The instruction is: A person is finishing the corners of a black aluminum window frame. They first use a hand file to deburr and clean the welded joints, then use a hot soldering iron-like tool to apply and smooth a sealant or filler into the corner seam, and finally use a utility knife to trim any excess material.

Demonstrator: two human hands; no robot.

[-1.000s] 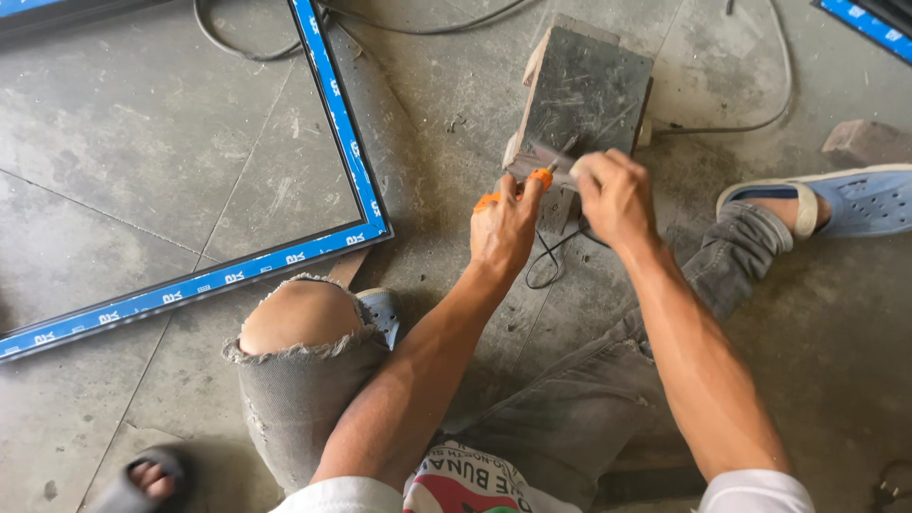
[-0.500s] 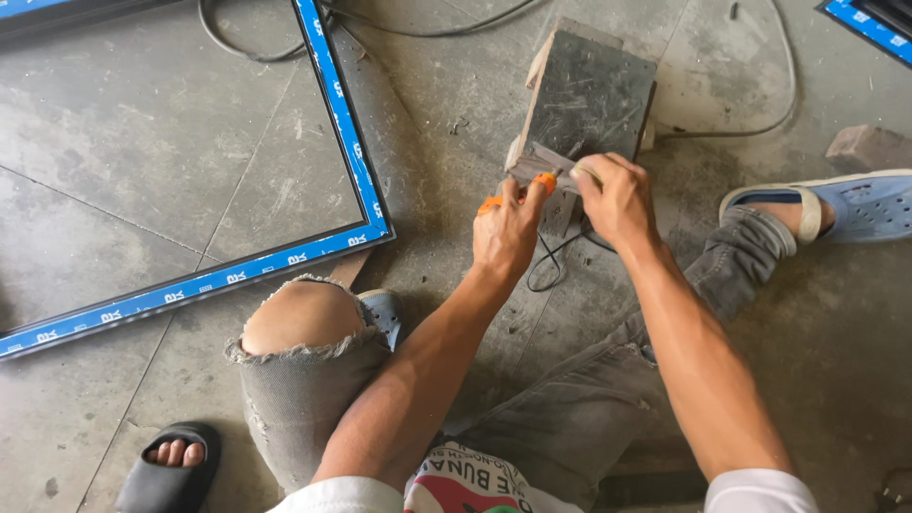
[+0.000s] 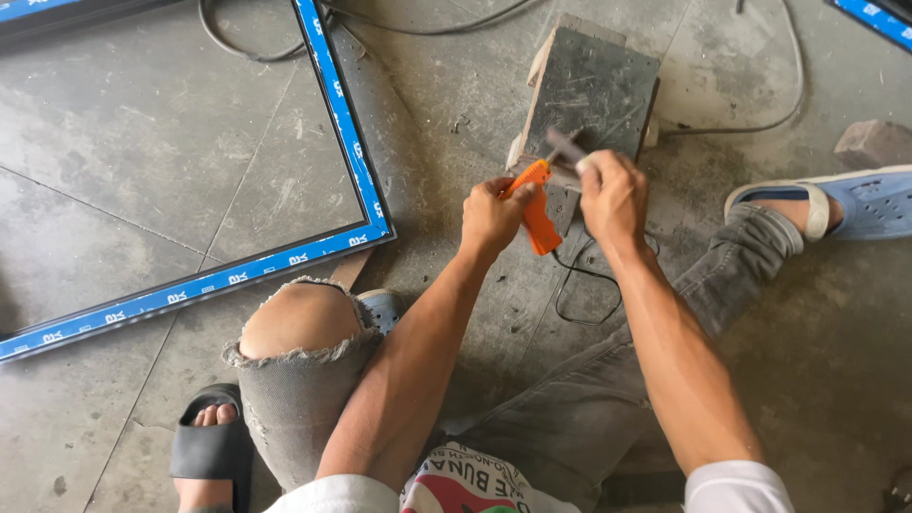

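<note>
Two hands are working close together over the near edge of a grey metal block (image 3: 594, 85) that is lying on the concrete floor (image 3: 142, 171). The left hand (image 3: 494, 217) is clenching around an orange-handled tool (image 3: 537, 214), whose orange grip is pointing down and toward the person while its upper end is reaching to the block's near edge. The right hand (image 3: 613, 195) is closing around a small dark metal piece (image 3: 565, 145), which is sticking up and to the left out of the fist, just beside the top of the orange tool. I cannot tell if the dark piece and the tool are touching.

A thin black wire (image 3: 579, 285) is hanging in a loop under the hands, down on the floor between the legs. The bent knee (image 3: 294, 328) in torn grey jeans is standing just left of the left forearm, so on that side the room is narrow. The other leg is stretching to the right, ending in a blue sandal (image 3: 855, 204).

A long frame with blue tape (image 3: 347, 152) is lying to the left, its corner coming near the knee; it is well apart from the hands. Between frame and block the floor is staying bare. A black cable (image 3: 760, 123) is curving behind the block, and a grey stone (image 3: 874, 142) is sitting at the right edge
</note>
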